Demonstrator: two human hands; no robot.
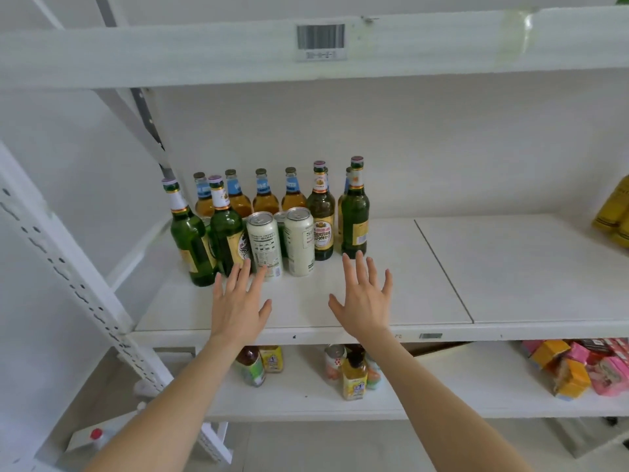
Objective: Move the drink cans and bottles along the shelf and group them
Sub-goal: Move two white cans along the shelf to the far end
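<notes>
A cluster of drinks stands at the left end of the white middle shelf [425,277]. Several green beer bottles [190,240] flank two pale cans [264,243], with a dark green can partly hidden behind them. Several amber bottles with blue neck labels [265,195] line the back. My left hand [238,301] hovers with fingers spread in front of the left can, fingertips close to it; contact is unclear. My right hand [366,298] is spread flat just before the rightmost green bottle [355,212]. Neither hand holds anything.
The shelf's right half is bare up to yellow packages [614,212] at the far right edge. A white slotted upright [68,267] stands at the left. The lower shelf holds small bottles and cans [354,373] and orange and pink boxes [578,366]. The upper shelf edge carries a barcode label [320,40].
</notes>
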